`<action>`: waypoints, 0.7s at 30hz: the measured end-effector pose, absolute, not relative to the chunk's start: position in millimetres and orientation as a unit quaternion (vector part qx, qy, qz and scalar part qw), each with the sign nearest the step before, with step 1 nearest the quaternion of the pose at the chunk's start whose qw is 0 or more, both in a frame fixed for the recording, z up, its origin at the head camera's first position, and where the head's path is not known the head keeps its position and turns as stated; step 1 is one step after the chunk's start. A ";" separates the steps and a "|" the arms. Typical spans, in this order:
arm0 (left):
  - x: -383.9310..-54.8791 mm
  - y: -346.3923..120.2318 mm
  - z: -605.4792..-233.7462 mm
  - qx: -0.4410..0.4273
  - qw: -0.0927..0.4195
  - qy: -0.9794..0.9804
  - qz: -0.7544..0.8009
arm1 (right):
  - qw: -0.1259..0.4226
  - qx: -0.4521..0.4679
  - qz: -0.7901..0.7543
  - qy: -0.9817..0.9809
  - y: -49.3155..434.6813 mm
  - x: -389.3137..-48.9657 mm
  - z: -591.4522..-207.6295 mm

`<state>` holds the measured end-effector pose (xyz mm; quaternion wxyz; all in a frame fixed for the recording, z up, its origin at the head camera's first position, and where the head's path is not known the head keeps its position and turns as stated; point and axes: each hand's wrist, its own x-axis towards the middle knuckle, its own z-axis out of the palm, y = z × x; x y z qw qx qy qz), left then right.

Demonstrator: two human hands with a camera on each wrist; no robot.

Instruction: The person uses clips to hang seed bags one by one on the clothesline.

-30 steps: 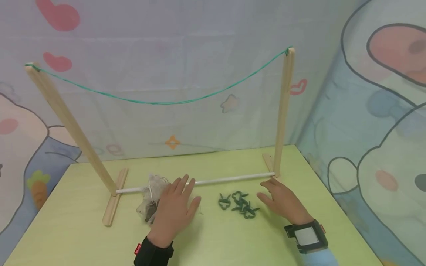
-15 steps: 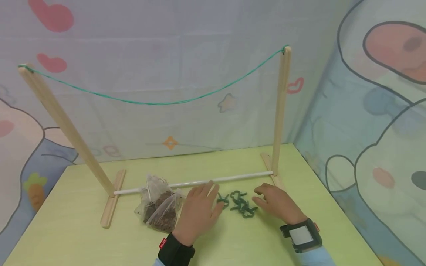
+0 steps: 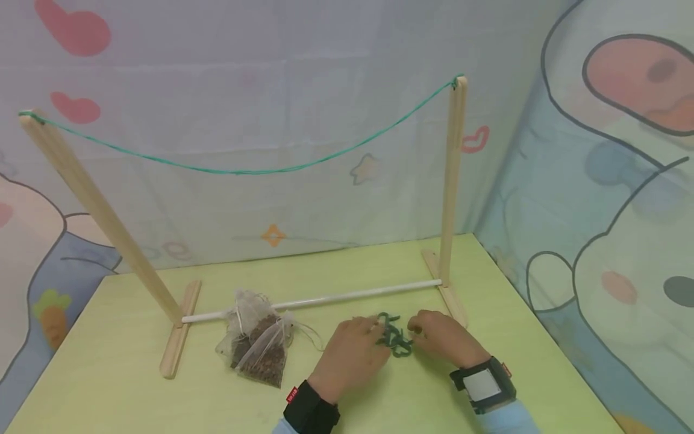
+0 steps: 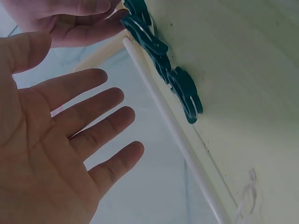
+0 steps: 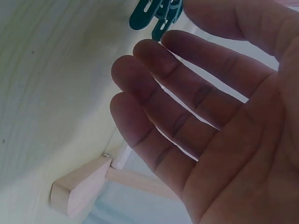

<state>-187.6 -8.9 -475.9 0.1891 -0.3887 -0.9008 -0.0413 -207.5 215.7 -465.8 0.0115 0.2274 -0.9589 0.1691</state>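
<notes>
A small pile of dark green plastic clothes pegs (image 3: 398, 345) lies on the table between the two hands. My left hand (image 3: 352, 355) reaches over the pile's left side, covering the peg there in the head view. In the left wrist view, its fingers (image 4: 112, 100) are spread and hold nothing, with several pegs (image 4: 184, 91) beyond the tips. From the right, my right hand (image 3: 447, 339) comes close to the pile. Its fingers (image 5: 135, 77) are gently bent and its palm holds nothing, with pegs (image 5: 147, 11) just past the fingertips in the right wrist view.
Sheer drawstring bags (image 3: 265, 361) of brown bits lie left of the hands. Behind stands a frame with wooden posts (image 3: 452, 181), a white rod (image 3: 352, 295) low across it and a sagging green cord (image 3: 238, 172) on top. A cartoon-print cloth (image 3: 303, 108) backs the table (image 3: 228, 410).
My left hand has moved right, off the drawstring bags and over to the pegs, uncovering the bags. My right hand has edged left and lower toward the pile.
</notes>
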 end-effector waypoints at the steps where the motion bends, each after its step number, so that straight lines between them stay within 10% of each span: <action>1: -187.4 -7.3 -475.9 -0.391 0.190 -0.900 -0.035 | 0.007 0.228 0.170 -0.959 214.9 -207.7 -465.8; 21: -188.2 -11.1 -474.0 -0.345 0.107 -0.928 -0.096 | -0.016 0.264 0.170 -0.949 222.9 -210.4 -467.0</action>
